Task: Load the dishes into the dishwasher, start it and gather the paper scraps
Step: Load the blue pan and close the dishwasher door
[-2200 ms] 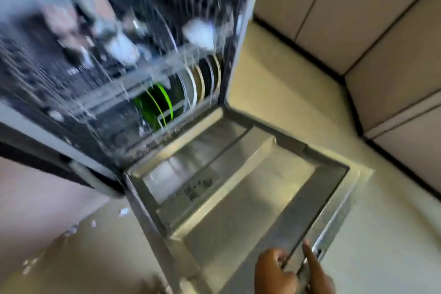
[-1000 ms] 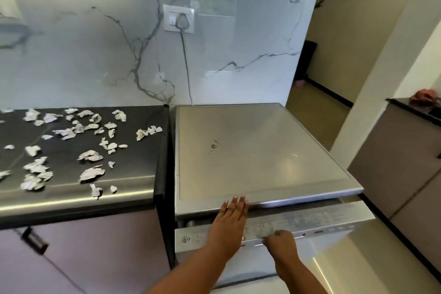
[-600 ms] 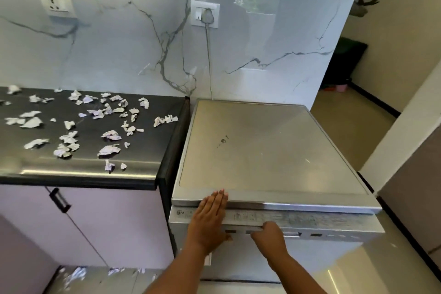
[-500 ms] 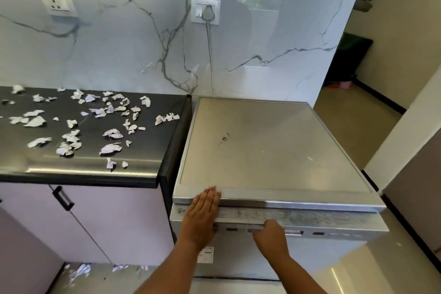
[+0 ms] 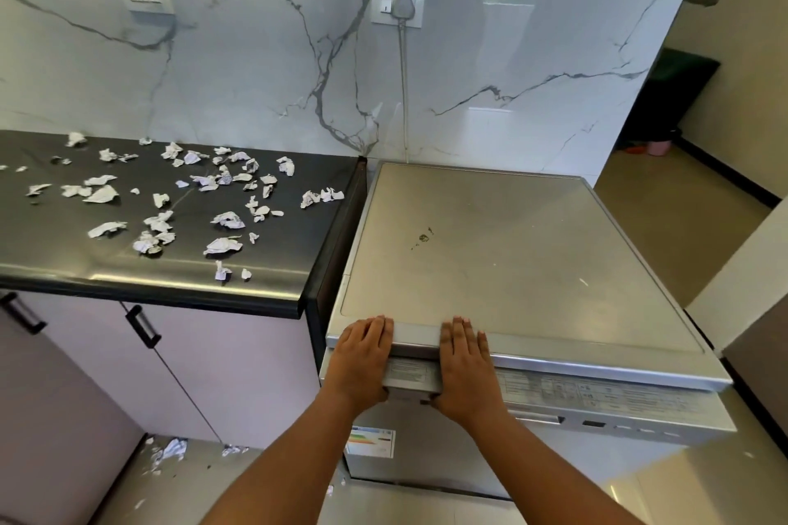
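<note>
Dishwasher [image 5: 490,247] door is being pressed shut by left hand [image 5: 362,358] and right hand [image 5: 464,367]. Each grip is lying flat and open, fingers straight, nothing held. Step judged: closing, start pending. Next, a control panel [image 5: 597,392] button is probably needing pressing, but its labels are unreadable. Latching can't be told. Dishes are hidden inside. Paper scraps [image 5: 221,245] are lying scattered on counter [image 5: 170,281], with some on floor [image 5: 682,490].

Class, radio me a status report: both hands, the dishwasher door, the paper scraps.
Left hand and right hand flat against dishwasher door top. Door up, control strip showing. Paper scraps ungathered on black counter. Nothing in the way.
</note>
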The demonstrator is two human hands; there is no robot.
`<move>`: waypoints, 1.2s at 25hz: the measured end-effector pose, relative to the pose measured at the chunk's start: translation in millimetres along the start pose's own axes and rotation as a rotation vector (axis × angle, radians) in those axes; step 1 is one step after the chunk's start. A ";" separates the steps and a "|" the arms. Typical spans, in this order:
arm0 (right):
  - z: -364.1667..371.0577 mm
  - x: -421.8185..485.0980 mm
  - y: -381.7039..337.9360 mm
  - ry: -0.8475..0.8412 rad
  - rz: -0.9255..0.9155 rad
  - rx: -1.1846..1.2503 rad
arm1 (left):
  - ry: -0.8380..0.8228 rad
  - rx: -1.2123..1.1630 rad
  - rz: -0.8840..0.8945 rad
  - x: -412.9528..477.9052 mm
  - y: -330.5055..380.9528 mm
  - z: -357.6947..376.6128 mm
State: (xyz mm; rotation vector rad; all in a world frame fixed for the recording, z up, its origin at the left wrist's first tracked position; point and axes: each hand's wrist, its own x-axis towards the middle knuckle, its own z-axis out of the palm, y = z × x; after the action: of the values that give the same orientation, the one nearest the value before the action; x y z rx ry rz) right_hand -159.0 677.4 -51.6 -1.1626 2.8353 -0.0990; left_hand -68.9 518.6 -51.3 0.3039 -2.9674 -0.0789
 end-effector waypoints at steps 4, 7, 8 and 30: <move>-0.2 17.7 -19.5 -0.002 -0.072 -0.024 | -0.051 0.120 0.103 4.3 -14.6 -0.1; -1.5 19.3 -20.1 0.085 -0.113 -0.101 | -0.046 0.161 0.114 5.4 -22.3 4.9; -1.1 20.4 -18.9 0.126 -0.122 -0.121 | -0.026 0.143 0.103 6.0 -21.5 6.9; 16.9 29.3 -18.0 0.390 -0.080 -0.105 | 0.054 0.061 0.194 11.3 -31.9 13.7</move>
State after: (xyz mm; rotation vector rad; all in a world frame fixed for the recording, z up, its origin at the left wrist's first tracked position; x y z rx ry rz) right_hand -165.6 643.4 -68.1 -1.4182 3.1595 -0.2048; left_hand -75.8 485.6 -65.3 0.0233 -2.9314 0.0429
